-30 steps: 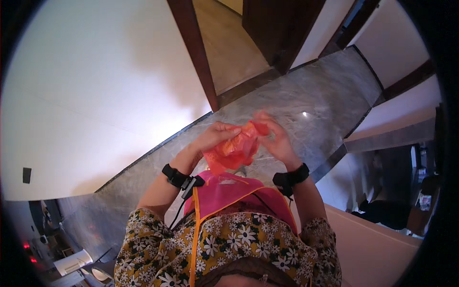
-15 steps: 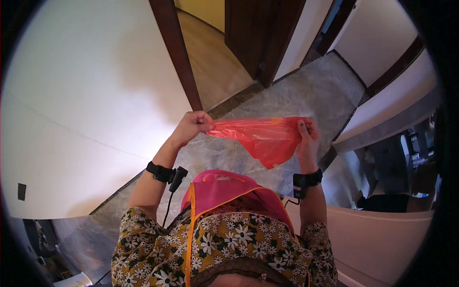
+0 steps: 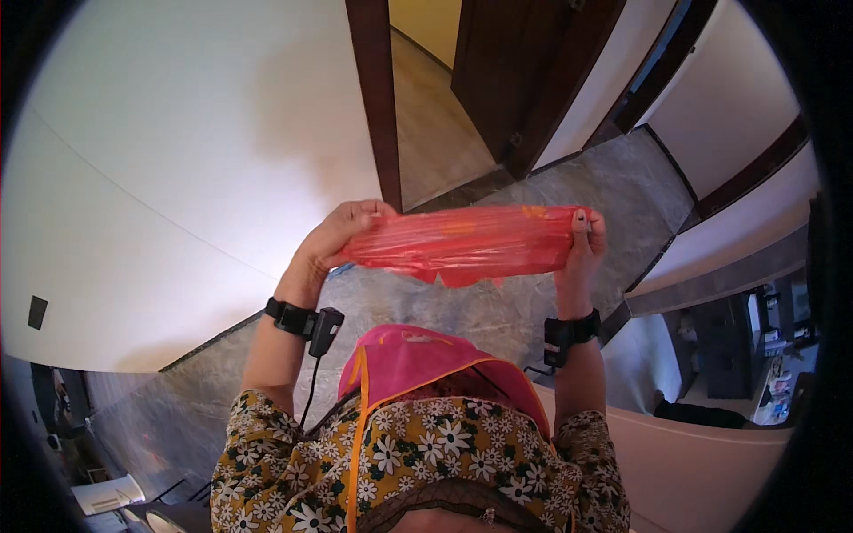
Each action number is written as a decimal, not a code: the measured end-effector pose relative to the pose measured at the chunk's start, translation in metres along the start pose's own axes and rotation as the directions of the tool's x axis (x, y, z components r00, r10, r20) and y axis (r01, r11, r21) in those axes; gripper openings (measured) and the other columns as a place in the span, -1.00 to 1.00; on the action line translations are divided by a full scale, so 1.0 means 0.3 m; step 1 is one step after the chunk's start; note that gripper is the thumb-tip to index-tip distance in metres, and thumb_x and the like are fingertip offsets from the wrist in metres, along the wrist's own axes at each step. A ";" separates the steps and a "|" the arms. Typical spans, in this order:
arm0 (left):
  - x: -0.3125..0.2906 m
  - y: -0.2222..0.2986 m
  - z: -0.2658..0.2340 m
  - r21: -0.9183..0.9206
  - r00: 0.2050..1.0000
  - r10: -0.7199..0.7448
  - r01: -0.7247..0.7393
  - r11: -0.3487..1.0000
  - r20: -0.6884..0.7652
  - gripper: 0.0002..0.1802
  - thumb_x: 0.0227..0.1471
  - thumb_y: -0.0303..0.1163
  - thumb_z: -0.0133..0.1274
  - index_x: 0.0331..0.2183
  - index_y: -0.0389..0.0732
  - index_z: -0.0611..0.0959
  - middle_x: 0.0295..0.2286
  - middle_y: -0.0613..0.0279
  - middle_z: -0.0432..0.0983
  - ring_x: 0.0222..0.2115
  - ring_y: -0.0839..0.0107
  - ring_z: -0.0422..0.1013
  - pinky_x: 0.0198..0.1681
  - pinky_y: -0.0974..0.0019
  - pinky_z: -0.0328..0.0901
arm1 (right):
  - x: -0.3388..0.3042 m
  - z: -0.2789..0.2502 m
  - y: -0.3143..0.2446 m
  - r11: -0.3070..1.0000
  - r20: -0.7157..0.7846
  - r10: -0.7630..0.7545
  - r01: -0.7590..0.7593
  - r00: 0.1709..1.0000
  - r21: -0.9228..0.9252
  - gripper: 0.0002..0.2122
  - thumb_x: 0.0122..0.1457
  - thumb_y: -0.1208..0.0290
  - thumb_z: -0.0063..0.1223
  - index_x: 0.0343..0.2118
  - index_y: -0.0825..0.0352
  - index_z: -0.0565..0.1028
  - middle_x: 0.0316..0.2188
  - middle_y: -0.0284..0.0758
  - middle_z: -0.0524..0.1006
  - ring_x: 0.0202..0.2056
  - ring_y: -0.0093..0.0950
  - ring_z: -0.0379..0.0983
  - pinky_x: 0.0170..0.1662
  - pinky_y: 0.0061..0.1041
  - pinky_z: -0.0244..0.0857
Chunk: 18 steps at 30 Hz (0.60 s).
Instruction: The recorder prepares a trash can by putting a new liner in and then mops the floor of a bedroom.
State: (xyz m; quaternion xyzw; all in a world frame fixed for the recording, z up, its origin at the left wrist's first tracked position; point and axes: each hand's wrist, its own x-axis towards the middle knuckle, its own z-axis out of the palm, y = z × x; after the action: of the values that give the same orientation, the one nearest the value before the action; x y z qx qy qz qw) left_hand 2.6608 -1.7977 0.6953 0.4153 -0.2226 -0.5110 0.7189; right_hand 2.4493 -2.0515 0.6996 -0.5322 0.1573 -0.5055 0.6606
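A thin red plastic bag [image 3: 462, 242] with yellow-orange print is stretched sideways between my two hands, out in front of my chest. At its left end my left hand [image 3: 345, 229] is closed on the plastic, some fingers hidden by it. My right hand [image 3: 581, 242] pinches the right end, its thumb lying on top of the film. The bag is folded into a long band, with an uneven, ruffled lower edge. Both wrists wear black straps with small devices, and the left one trails a cable.
A white wall [image 3: 204, 169] rises close on my left. Ahead, a dark door [image 3: 502, 75] stands open onto a wood-floored room. Grey marble floor [image 3: 426, 306] lies below the bag. A white curved surface [image 3: 693, 462] is at lower right, shelves beyond it.
The bag has gone from a drooping triangular shape to a wider, evenly stretched band. My left hand has moved slightly left, and my right hand slightly right. The view has shifted a little.
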 end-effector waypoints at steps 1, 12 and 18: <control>-0.023 0.019 0.002 0.321 0.996 -0.041 0.015 0.947 0.076 -0.73 -0.16 -0.45 0.08 -0.36 -0.38 0.45 -0.50 0.24 0.44 -0.51 0.56 0.36 -0.40 0.51 0.30 | 0.004 -0.001 -0.007 0.997 0.015 0.005 -0.003 1.000 -0.075 -0.86 0.12 0.38 -0.12 -0.42 0.35 0.38 -0.54 -0.47 0.38 -0.52 -0.74 0.24 -0.42 -0.73 0.18; 0.023 0.055 -0.090 -0.270 0.973 0.153 -0.196 0.943 -0.173 -0.68 0.03 -0.46 -0.23 -0.15 -0.41 0.32 -0.18 -0.03 0.34 -0.22 0.25 0.36 -0.08 0.21 0.26 | 0.058 0.130 -0.069 0.971 0.167 0.228 -0.238 0.959 0.040 -0.78 0.12 0.33 -0.13 -0.23 0.34 0.34 -0.34 -0.38 0.40 -0.31 -0.63 0.31 -0.22 -0.67 0.21; 0.157 0.009 0.018 -0.539 0.989 0.070 -0.130 0.832 -0.129 -0.71 0.03 -0.49 -0.27 -0.19 -0.43 0.34 -0.22 -0.01 0.36 -0.22 0.25 0.34 -0.08 0.25 0.24 | -0.147 0.132 0.151 0.957 0.492 0.286 -0.265 0.822 -0.115 -0.57 0.12 0.33 -0.14 0.04 0.30 0.11 -0.04 -0.30 0.25 -0.02 -0.46 0.17 0.01 -0.43 0.09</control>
State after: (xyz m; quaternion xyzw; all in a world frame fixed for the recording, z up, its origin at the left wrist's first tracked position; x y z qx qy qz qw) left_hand 2.6759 -1.8426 0.6956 0.2072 -0.0516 -0.4924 0.8438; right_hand 2.4822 -1.9967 0.6610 -0.6309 0.0652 -0.2450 0.7333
